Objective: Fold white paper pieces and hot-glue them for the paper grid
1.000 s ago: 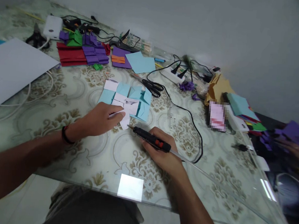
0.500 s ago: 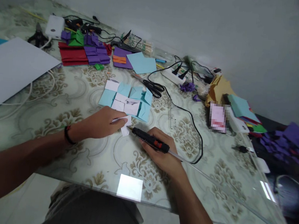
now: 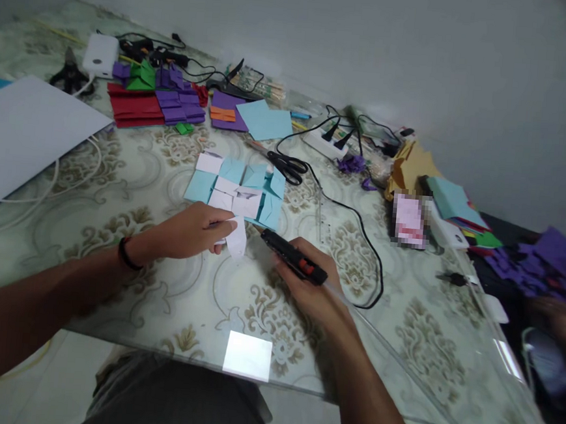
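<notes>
My left hand (image 3: 196,231) pinches a small folded white paper (image 3: 236,238) just below a light blue sheet (image 3: 199,186) that bears folded blue and white paper pieces. My right hand (image 3: 313,273) is wrapped round a black glue gun (image 3: 294,257) with a red-orange part. The gun's tip points left toward the white paper, with a gap between them. A long clear stick runs from the gun's rear down to the right.
Black scissors (image 3: 289,167) lie behind the blue sheet, near a white power strip (image 3: 325,143) and its black cable. Folded coloured papers (image 3: 134,104) and a large white sheet (image 3: 29,136) are at the left. Part of another person's arm (image 3: 561,322) shows at right.
The glue gun has moved slightly right, away from the white paper. My left hand has tilted the paper, showing more of its face. Another person's arm has appeared at the right edge.
</notes>
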`<move>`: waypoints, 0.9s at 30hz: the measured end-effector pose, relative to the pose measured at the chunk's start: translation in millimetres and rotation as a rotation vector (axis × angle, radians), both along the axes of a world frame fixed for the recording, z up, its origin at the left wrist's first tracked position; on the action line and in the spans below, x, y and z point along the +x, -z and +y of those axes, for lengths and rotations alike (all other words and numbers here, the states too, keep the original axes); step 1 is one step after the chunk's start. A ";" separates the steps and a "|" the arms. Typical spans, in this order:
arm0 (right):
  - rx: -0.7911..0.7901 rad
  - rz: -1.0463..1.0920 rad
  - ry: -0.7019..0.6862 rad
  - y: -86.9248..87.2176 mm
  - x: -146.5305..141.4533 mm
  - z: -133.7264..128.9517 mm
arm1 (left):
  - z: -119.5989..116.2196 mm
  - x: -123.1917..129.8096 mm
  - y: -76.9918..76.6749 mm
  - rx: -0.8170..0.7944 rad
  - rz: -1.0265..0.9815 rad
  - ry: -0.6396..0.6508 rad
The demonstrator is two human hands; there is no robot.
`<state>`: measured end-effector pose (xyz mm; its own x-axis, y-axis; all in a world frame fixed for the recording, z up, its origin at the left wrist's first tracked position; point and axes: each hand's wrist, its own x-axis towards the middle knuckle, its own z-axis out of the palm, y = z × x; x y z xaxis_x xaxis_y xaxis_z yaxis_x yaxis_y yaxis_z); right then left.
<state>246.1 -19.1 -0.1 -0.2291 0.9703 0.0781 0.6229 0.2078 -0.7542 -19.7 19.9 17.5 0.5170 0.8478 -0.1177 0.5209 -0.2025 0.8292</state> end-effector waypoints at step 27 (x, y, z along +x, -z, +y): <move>0.118 -0.062 -0.020 -38.5 30.7 8.4 | -17.3 3.2 -17.0 -0.156 -0.401 -0.008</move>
<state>276.9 -10.7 38.5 -0.2562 0.9503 0.1768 0.6623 0.3058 -0.6840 -16.5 2.6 34.5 0.5414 0.8400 -0.0362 0.1525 -0.0558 0.9867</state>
